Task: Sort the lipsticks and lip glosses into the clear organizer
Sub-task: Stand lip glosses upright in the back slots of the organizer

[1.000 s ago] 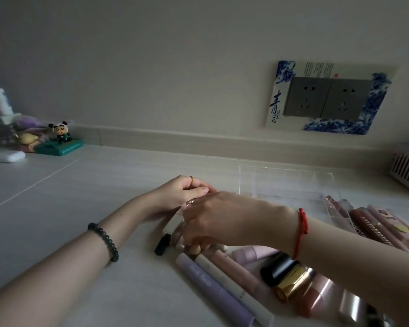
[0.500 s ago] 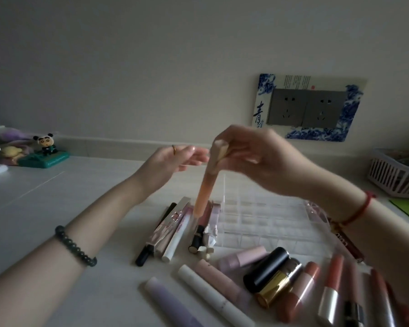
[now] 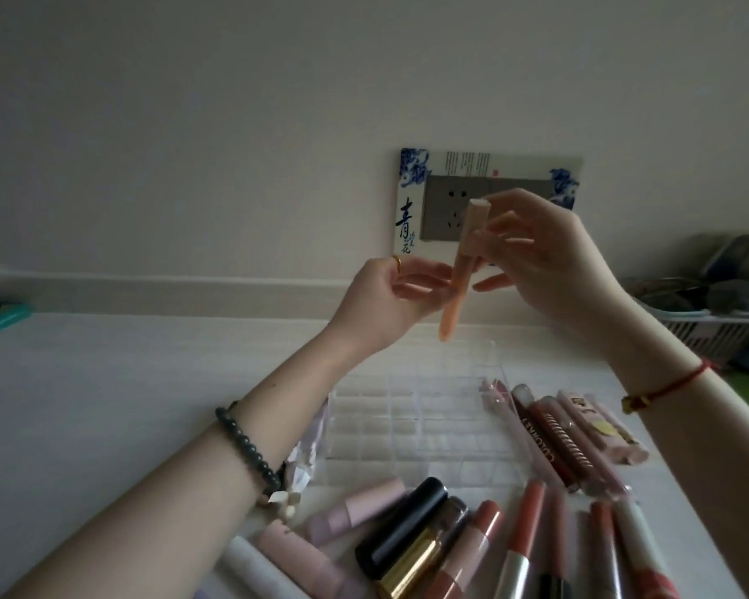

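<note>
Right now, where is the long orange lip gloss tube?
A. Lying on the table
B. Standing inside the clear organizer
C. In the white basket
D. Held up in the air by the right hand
D: the right hand pinches the orange lip gloss tube near its cap, upright above the clear organizer, whose compartments look unfilled.

Both hands now sit higher than a second ago, lifted off the desk (image 3: 104, 382) to the level of the wall socket (image 3: 450, 209). The right hand (image 3: 550, 257) has raised the peach lip gloss tube (image 3: 459, 274) from the pile to above the clear organizer (image 3: 416, 408), nearly upright, with the left hand (image 3: 390, 291) fingers at its side.
</note>
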A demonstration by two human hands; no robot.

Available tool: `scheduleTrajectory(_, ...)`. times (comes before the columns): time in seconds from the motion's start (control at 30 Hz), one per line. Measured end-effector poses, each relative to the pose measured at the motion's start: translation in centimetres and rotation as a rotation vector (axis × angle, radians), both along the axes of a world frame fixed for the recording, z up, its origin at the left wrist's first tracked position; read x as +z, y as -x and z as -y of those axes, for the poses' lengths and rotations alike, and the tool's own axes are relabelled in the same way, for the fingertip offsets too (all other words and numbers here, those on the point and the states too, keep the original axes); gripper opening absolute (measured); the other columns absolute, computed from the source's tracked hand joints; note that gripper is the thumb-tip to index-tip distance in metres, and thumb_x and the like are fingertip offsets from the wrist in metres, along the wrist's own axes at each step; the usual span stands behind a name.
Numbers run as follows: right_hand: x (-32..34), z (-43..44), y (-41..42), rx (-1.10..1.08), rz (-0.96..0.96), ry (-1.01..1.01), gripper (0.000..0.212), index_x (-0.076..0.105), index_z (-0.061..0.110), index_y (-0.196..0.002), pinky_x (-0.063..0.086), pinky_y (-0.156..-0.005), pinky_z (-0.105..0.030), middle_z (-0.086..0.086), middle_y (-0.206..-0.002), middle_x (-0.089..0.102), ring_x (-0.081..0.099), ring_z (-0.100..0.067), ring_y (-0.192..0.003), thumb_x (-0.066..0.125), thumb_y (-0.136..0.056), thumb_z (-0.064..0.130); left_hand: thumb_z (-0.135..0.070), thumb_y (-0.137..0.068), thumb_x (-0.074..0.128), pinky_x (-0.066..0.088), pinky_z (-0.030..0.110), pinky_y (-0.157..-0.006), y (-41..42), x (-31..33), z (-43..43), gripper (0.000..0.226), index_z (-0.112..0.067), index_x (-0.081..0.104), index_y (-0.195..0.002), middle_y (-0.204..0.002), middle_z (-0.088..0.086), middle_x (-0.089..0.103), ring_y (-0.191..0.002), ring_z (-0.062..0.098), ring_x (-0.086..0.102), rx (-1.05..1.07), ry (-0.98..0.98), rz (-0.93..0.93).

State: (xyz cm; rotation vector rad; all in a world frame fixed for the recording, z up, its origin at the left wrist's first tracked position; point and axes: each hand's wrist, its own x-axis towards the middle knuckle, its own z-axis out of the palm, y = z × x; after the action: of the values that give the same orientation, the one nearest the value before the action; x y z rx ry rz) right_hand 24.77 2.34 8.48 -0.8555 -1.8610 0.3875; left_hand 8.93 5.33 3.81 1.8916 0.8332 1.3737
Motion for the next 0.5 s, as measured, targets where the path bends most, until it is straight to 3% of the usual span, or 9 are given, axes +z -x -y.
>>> scheduleTrajectory(0.2,-0.7,-1.3,-2.4,-0.051,-0.096,0.042,0.014,0.055,0.014,-0.096,0.058,-0.055,-0.029,-0.005,-0.081,0.064,0.068,-0.013,-0.072,0.054,-0.084,0.008,-0.015,-0.074,0.072,0.054,0.022,-0.080,-3.2,-0.2,-1.5,0.010,-0.018,0.070,-0.083,-0.084,-0.005,0.071,-0.082,0.010,0.068,0.008,0.021,0.005)
scheduleTrajectory(0.5,-2.3,-2.9,-3.9,-0.003,-0.031,0.228,0.022,0.057,0.016,-0.095,0.056,-0.058,-0.023,-0.006,-0.085,0.064,0.068,-0.013,-0.071,0.061,-0.078,0.003,-0.028,-0.073,0.073,0.047,0.007,-0.071,-4.0,-1.7,-2.3,0.012,-0.020,0.072,-0.082,-0.079,-0.009,0.072,-0.077,0.005,0.067,0.012,0.073,-0.091)
